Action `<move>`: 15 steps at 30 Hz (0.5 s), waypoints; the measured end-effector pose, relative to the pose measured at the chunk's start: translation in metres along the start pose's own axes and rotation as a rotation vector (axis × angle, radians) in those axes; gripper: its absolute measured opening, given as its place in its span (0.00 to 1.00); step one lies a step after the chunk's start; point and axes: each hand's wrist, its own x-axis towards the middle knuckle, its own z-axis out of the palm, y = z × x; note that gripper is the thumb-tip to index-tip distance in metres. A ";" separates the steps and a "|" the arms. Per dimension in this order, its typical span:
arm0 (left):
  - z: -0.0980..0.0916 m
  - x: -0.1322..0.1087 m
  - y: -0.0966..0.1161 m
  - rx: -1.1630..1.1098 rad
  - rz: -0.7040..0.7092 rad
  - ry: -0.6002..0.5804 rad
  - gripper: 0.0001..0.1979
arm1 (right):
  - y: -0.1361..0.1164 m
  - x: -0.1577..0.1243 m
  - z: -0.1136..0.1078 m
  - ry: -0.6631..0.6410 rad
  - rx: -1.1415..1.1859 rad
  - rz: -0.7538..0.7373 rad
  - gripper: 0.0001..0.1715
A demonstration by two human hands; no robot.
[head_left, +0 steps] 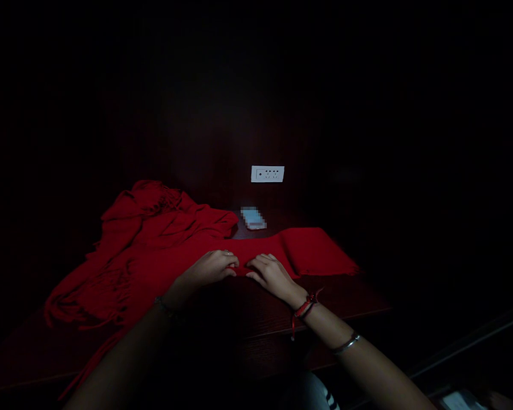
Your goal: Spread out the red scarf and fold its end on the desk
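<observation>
A long red scarf (256,248) lies across the dark wooden surface. Its right part is a flat, folded rectangle (318,250). My left hand (214,267) is at the scarf's near edge, fingers curled and thumb below, with red cloth between them. Just to its right, my right hand (271,274) pinches the same edge, fingertips facing the left hand. A loose, crumpled heap of red fringed cloth (154,210) sits at the left; whether it is one piece with the scarf I cannot tell. Fringe hangs over the front edge at the lower left.
Behind the scarf lies a pale, pixelated flat object (253,218), perhaps a phone. A white socket panel (267,174) is on the dark back wall. The wooden surface (337,296) ends at a front edge close to me. Surroundings are very dark.
</observation>
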 end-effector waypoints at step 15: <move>-0.009 -0.001 0.006 -0.015 0.008 -0.033 0.05 | -0.002 0.002 0.002 -0.034 -0.030 -0.035 0.10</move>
